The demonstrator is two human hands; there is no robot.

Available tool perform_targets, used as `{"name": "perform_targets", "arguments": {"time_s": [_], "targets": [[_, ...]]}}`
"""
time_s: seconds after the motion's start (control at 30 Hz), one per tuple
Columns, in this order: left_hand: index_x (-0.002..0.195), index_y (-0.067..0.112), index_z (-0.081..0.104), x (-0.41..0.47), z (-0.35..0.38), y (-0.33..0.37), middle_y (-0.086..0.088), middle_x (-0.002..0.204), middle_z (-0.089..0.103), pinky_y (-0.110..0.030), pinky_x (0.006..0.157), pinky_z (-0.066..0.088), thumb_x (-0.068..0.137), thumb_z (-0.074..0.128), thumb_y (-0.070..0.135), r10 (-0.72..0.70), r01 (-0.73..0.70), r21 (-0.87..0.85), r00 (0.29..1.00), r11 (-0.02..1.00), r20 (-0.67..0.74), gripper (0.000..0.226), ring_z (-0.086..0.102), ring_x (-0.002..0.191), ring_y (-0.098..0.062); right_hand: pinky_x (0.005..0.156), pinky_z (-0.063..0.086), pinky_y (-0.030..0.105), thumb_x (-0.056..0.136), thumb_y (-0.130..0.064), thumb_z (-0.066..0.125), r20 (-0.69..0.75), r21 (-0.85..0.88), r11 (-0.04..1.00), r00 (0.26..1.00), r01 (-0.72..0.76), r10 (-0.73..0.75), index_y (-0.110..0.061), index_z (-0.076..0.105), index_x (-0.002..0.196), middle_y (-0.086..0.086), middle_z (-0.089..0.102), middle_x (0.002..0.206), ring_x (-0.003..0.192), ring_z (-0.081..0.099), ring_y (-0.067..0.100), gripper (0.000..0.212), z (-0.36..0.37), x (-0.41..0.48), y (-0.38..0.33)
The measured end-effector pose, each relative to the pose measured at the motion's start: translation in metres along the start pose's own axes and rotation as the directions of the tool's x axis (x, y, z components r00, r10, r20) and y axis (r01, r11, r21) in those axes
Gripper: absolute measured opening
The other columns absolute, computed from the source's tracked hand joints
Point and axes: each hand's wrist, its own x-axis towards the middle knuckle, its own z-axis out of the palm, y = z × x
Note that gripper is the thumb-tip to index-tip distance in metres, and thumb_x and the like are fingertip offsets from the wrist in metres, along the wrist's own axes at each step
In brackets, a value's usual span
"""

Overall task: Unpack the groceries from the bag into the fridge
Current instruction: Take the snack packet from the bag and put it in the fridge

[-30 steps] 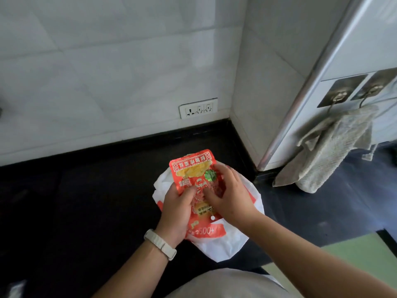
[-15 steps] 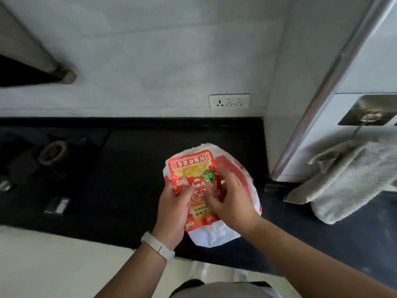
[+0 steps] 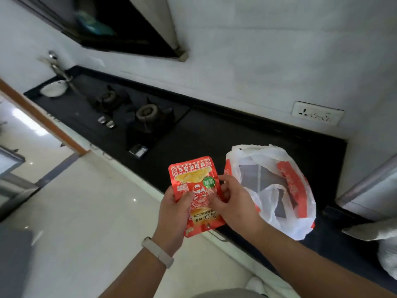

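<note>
Red and glossy, the snack packet [image 3: 196, 194] has come clear of the white plastic bag [image 3: 300, 214]. A second ago both hands held it directly over the bag; now it hangs past the front edge of the tabletop [image 3: 214, 136], left of the bag. The left hand [image 3: 174, 209] grips its lower left side, thumb across the print, and the right hand [image 3: 234, 203] pinches its right edge. The bag lies slumped open near the tabletop's right end, with dark flat items [image 3: 266, 179] showing inside. One grocery is out and more remain, so I judge that carrying it to the fridge comes next. The steel-edged door [image 3: 369, 183] at far right may be the fridge, though the view has swung away from it
</note>
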Motion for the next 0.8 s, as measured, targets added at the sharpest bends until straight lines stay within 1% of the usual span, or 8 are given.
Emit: {"name": "perform_targets", "arguments": {"time_s": [0.1,0.23,0.33,0.4,0.5,0.6,0.7,0.8], "targets": [[0.116,0.026,0.062,-0.009,-0.04,-0.008,0.003,0.099,0.076,-0.038,0.07,0.061,0.096,0.061,0.021,0.014,-0.014,0.005,0.999,1.0,-0.045,0.02,0.075,0.084,-0.021,0.061,0.053,0.013,0.086,-0.037,0.069,0.054,-0.056,0.998,0.999,-0.003,0.006,-0.035,0.048,0.123,-0.017,0.059,0.092,0.08,0.062,0.002,0.043,0.032,-0.006,-0.014],[0.118,0.024,0.061,-0.024,-0.104,-0.017,0.001,0.102,0.075,-0.046,0.077,0.061,0.097,0.06,0.021,0.04,-0.041,-0.012,0.997,0.999,-0.06,0.021,0.075,0.087,-0.023,0.072,0.058,0.022,0.084,-0.039,0.071,0.133,-0.118,0.993,0.99,-0.023,0.039,-0.038,0.046,0.123,-0.017,0.059,0.097,0.084,0.063,0.003,0.046,0.088,-0.017,-0.035],[0.118,0.026,0.061,-0.035,-0.163,-0.027,0.002,0.103,0.075,-0.051,0.08,0.06,0.097,0.06,0.023,0.034,-0.039,-0.055,0.995,0.998,-0.092,0.022,0.075,0.088,-0.024,0.061,0.055,0.016,0.086,-0.041,0.068,0.183,-0.145,0.989,0.981,-0.029,0.055,-0.04,0.044,0.123,-0.017,0.059,0.1,0.078,0.065,0.002,0.044,0.139,-0.035,-0.059],[0.117,0.028,0.061,-0.044,-0.203,-0.033,0.004,0.102,0.076,-0.05,0.079,0.06,0.097,0.06,0.024,0.037,-0.049,-0.094,0.992,0.994,-0.12,0.02,0.075,0.087,-0.023,0.061,0.058,0.02,0.086,-0.043,0.067,0.194,-0.165,0.986,0.98,-0.018,0.051,-0.041,0.043,0.121,-0.016,0.059,0.101,0.078,0.067,0.004,0.043,0.177,-0.049,-0.075],[0.118,0.026,0.061,-0.059,-0.265,-0.045,0.002,0.104,0.076,-0.051,0.08,0.06,0.098,0.058,0.021,0.033,-0.057,-0.154,0.988,0.986,-0.153,0.021,0.075,0.089,-0.024,0.062,0.06,0.023,0.086,-0.046,0.066,0.224,-0.234,0.972,0.974,0.035,0.018,-0.039,0.042,0.121,-0.015,0.059,0.099,0.078,0.067,0.006,0.043,0.235,-0.065,-0.096],[0.122,0.021,0.06,-0.075,-0.323,-0.056,-0.003,0.108,0.075,-0.054,0.081,0.059,0.098,0.057,0.016,0.025,-0.075,-0.238,0.979,0.968,-0.205,0.024,0.074,0.092,-0.029,0.063,0.06,0.025,0.085,-0.045,0.068,0.274,-0.243,0.963,0.961,0.115,-0.046,-0.037,0.043,0.121,-0.014,0.06,0.096,0.078,0.066,0.006,0.044,0.29,-0.078,-0.114],[0.123,0.018,0.059,-0.096,-0.377,-0.067,-0.005,0.108,0.074,-0.054,0.081,0.059,0.098,0.057,0.017,0.012,-0.108,-0.309,0.955,0.945,-0.296,0.025,0.074,0.092,-0.03,0.068,0.061,0.031,0.083,-0.046,0.07,0.384,-0.231,0.953,0.918,0.196,-0.095,-0.035,0.045,0.118,-0.013,0.061,0.095,0.079,0.067,0.007,0.043,0.343,-0.092,-0.134],[0.121,0.019,0.06,-0.121,-0.425,-0.081,-0.004,0.107,0.075,-0.054,0.081,0.059,0.098,0.057,0.017,-0.011,-0.15,-0.36,0.913,0.921,-0.408,0.023,0.074,0.091,-0.029,0.065,0.061,0.032,0.083,-0.046,0.071,0.502,-0.196,0.941,0.853,0.275,-0.144,-0.033,0.047,0.116,-0.01,0.062,0.094,0.078,0.068,0.008,0.042,0.394,-0.106,-0.152]]}}
